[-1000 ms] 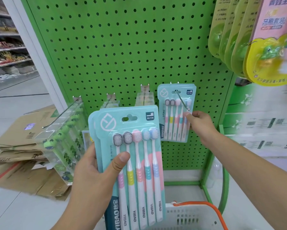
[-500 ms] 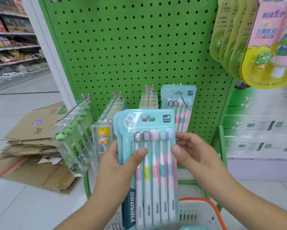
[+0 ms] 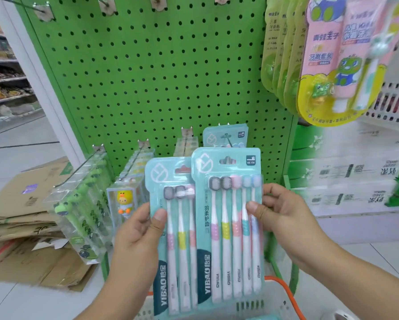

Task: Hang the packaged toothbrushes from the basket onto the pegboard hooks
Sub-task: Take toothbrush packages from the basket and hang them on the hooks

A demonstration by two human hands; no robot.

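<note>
A tall green perforated pegboard (image 3: 161, 77) fills the view. In front of it, two teal five-brush toothbrush packs are held upright, side by side. The left hand (image 3: 138, 229) pinches the left pack (image 3: 170, 239) at its edge; the right hand (image 3: 284, 218) grips the right pack (image 3: 226, 222), which overlaps it. Another teal pack (image 3: 226, 136) hangs on a hook behind. A white plastic basket with orange handle (image 3: 284, 289) sits below.

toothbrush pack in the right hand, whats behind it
Behind the front pack, the left hand's pack overlaps it, and a hung pack shows only its top on the pegboard; its brushes and most of its hook are covered.
</note>
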